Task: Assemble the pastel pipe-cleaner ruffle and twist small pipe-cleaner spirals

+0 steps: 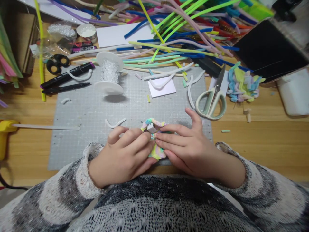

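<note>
Both hands meet over a small pastel pipe-cleaner craft piece (154,124) near the front edge of a grey cutting mat (96,106). My left hand (125,156) curls round its left side, fingers pinched onto it. My right hand (188,148) presses on it from the right with fingers close together, thumb raised toward the scissors. Part of the piece shows below the fingers in yellow and pink; the rest is hidden under the hands.
Pale green scissors (212,100) lie right of the mat. A spool of clear beads (109,74), black markers (67,72), white paper (162,87) and many coloured pipe cleaners (183,29) fill the back. A yellow glue gun (4,135) sits left; a dark tablet (267,51) back right.
</note>
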`<state>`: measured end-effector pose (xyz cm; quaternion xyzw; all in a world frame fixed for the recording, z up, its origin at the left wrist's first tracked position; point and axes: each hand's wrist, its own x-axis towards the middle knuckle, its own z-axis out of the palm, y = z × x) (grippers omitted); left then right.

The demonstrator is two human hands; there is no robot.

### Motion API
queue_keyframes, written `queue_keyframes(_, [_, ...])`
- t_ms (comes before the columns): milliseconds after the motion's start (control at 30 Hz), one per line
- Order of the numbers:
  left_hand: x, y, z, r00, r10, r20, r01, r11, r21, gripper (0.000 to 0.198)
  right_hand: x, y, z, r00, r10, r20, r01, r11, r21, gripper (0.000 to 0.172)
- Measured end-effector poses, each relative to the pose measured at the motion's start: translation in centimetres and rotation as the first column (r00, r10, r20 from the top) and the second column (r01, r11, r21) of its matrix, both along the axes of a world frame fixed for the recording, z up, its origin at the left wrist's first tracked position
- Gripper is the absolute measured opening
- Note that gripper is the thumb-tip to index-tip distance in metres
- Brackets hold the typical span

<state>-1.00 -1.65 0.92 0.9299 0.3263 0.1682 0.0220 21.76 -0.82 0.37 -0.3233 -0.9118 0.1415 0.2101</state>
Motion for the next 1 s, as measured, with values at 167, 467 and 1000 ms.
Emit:
queue_keyframes(167, [0.1, 0.07, -0.09, 1.0, -0.014, -0.003, 0.014, 1.0, -0.006, 0.028, 0.01, -0.03, -0.11, 1.0, 0.009, -0.003, -0.009, 1.0, -0.003, 0.019])
queue_keyframes(467, [-0.15, -0.28, -0.23, 1.0, 0.029, 0.01, -0.03, 1.0, 0.008, 0.028, -0.01, 0.0, -0.13, 1.0, 0.011, -0.01, -0.011, 1.0, 0.012, 0.018])
queue_keyframes(1000, [-0.25, 0.12, -0.15, 0.999, -0.013, 0.038, 0.011, 0.998, 0.061, 0.024, 0.0, 0.01, -0.08, 1.0, 0.006, -0.01, -0.006, 1.0, 0.002, 0.02])
